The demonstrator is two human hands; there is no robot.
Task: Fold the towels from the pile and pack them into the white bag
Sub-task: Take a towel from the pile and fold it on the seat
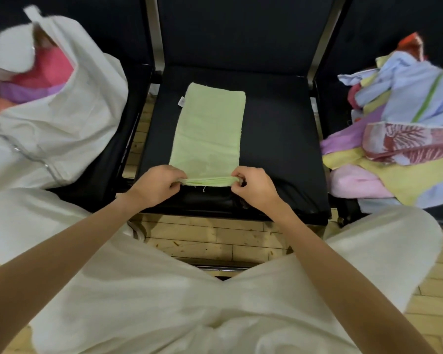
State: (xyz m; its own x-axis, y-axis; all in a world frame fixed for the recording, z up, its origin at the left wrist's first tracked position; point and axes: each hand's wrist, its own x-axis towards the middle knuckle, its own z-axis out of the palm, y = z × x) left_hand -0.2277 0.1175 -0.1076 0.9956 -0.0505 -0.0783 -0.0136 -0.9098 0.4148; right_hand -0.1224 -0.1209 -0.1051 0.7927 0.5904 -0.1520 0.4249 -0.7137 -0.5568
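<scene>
A light green towel (209,129) lies folded into a long narrow strip on the middle black seat (279,139). My left hand (156,185) pinches its near left corner and my right hand (253,186) pinches its near right corner, lifting the near edge slightly. The white bag (62,118) stands open on the left seat with pink and purple towels inside. The pile of unfolded towels (399,129) in blue, yellow, pink and purple sits on the right seat.
Metal frame bars (159,42) separate the seats. Wooden floor (215,241) shows between the seat front and my white-trousered knees (164,302).
</scene>
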